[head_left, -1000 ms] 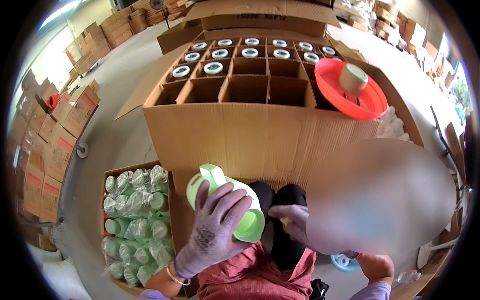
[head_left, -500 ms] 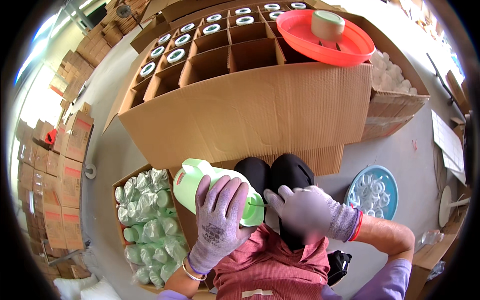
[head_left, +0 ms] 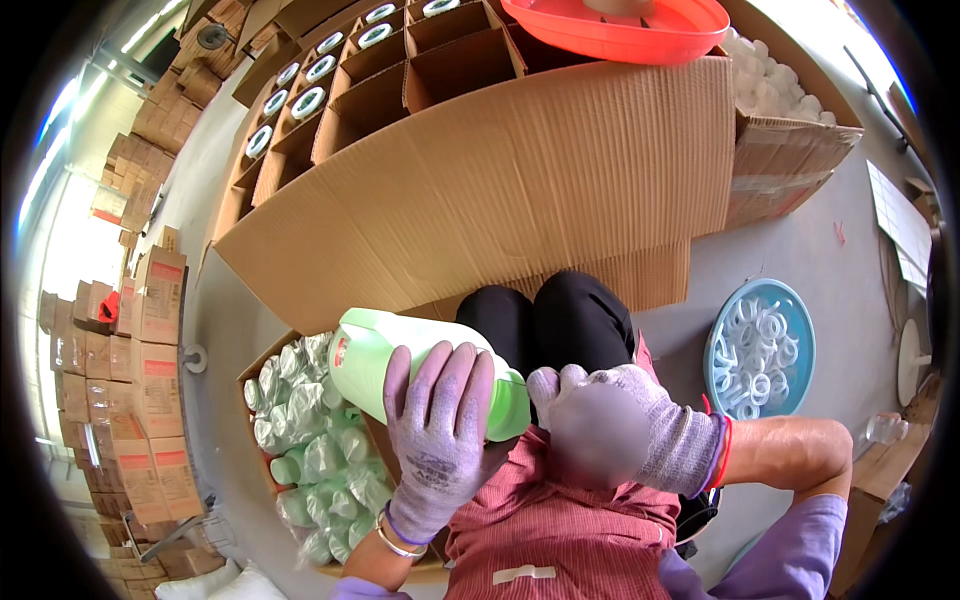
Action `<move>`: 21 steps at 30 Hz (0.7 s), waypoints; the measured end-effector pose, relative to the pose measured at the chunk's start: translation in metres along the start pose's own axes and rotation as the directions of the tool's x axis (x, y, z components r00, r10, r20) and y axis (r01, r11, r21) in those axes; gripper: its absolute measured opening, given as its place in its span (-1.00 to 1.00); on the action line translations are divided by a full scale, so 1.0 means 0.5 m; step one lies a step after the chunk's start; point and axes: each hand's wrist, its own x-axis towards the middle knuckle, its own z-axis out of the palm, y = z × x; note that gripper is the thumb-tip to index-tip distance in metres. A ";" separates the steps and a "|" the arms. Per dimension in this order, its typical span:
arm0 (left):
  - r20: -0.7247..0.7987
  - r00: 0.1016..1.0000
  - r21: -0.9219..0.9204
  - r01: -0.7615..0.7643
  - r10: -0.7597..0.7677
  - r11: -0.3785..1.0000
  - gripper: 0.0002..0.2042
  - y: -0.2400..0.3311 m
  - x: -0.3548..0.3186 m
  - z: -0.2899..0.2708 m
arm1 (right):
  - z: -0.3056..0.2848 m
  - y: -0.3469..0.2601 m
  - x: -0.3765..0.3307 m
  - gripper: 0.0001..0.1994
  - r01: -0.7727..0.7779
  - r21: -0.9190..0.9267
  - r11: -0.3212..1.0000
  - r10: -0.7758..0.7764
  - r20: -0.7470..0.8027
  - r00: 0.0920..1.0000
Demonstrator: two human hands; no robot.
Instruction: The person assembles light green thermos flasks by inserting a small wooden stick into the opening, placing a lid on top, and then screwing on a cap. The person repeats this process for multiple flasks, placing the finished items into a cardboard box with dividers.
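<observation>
A pale green plastic jug [head_left: 365,365] with a handle lies tilted across my lap. My left hand [head_left: 438,440], in a grey knit glove, is wrapped over its side and grips it. Its brighter green end [head_left: 510,408] points to the right, toward my right hand [head_left: 625,425], also gloved. The right fingers are curled, with the fingertips close to that green end. A blurred patch covers part of this hand, so whatever it holds is hidden. From this angle the inside of the jug's end does not show.
Ahead stands a large divided carton [head_left: 480,190] with white-ringed tops in several cells. A red basin [head_left: 640,45] rests on its edge, beside a box of white pieces [head_left: 775,85]. On the right is a blue basin [head_left: 715,370] of white rings; on the left, a box of plastic-wrapped green containers [head_left: 320,455].
The thin green strip between my right fingers and the jug's open end no longer shows. The jug's end has turned so its opening is hidden. My view has shifted, with the carton higher in the picture.
</observation>
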 end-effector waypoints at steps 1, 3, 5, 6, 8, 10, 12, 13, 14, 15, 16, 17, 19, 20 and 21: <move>-0.016 1.000 0.021 0.004 -0.004 1.000 -0.42 0.003 -0.007 0.006 | 0.002 -0.004 -0.007 -0.79 -0.008 0.025 1.000 0.008 -0.022 1.000; -0.040 0.999 0.086 -0.005 0.009 0.996 -0.45 0.007 -0.024 0.019 | 0.021 0.005 -0.019 -0.81 0.016 0.199 0.980 -0.005 -0.060 0.998; -0.056 0.998 0.175 -0.027 0.038 0.984 -0.39 0.007 -0.042 0.032 | 0.041 0.014 -0.032 -0.82 0.067 0.296 0.953 -0.045 -0.080 0.996; -0.063 0.997 0.200 -0.027 0.041 0.979 -0.42 0.010 -0.048 0.035 | 0.047 0.014 -0.034 -0.82 0.042 0.330 0.943 -0.030 -0.041 0.999; -0.078 0.996 0.248 -0.029 0.050 0.968 -0.47 0.017 -0.057 0.041 | 0.059 0.011 -0.039 -0.80 -0.013 0.393 0.920 -0.002 0.037 0.999; -0.090 0.994 0.288 -0.034 0.063 0.957 -0.54 0.018 -0.066 0.047 | 0.081 0.011 -0.041 -0.76 -0.042 0.513 0.857 0.020 0.049 0.999; -0.126 0.991 0.277 -0.007 0.044 0.961 -0.54 0.025 -0.072 0.051 | 0.064 0.008 -0.029 -0.73 -0.208 0.671 0.712 0.049 0.248 0.967; -0.119 0.992 0.281 -0.010 0.045 0.960 -0.54 0.026 -0.077 0.051 | 0.045 0.010 -0.021 -0.72 -0.372 0.723 0.583 0.035 0.435 0.900; -0.111 0.993 0.285 -0.013 0.046 0.959 -0.54 0.027 -0.083 0.050 | 0.028 0.008 -0.014 -0.71 -0.534 0.721 0.441 -0.011 0.599 0.801; -0.103 0.994 0.289 -0.016 0.048 0.957 -0.55 0.028 -0.088 0.050 | 0.026 0.005 -0.012 -0.71 -0.609 0.716 0.340 -0.036 0.658 0.752; -0.109 0.993 0.289 -0.019 0.053 0.957 -0.55 0.028 -0.094 0.051 | 0.026 0.002 -0.012 -0.71 -0.679 0.694 0.238 -0.069 0.710 0.701; -0.117 0.991 0.291 -0.024 0.061 0.957 -0.55 0.028 -0.099 0.053 | 0.025 0.001 -0.012 -0.71 -0.741 0.658 0.135 -0.108 0.753 0.649; -0.131 0.989 0.289 -0.027 0.068 0.957 -0.56 0.026 -0.110 0.057 | 0.068 0.000 -0.028 -0.72 -0.712 0.696 -0.092 -0.254 0.675 0.693; -0.137 0.988 0.287 -0.027 0.069 0.958 -0.56 0.025 -0.116 0.059 | 0.080 -0.002 -0.033 -0.73 -0.690 0.694 -0.207 -0.317 0.620 0.718; -0.143 0.987 0.285 -0.027 0.070 0.958 -0.57 0.023 -0.121 0.061 | 0.083 -0.009 -0.029 -0.73 -0.729 0.641 -0.242 -0.336 0.649 0.682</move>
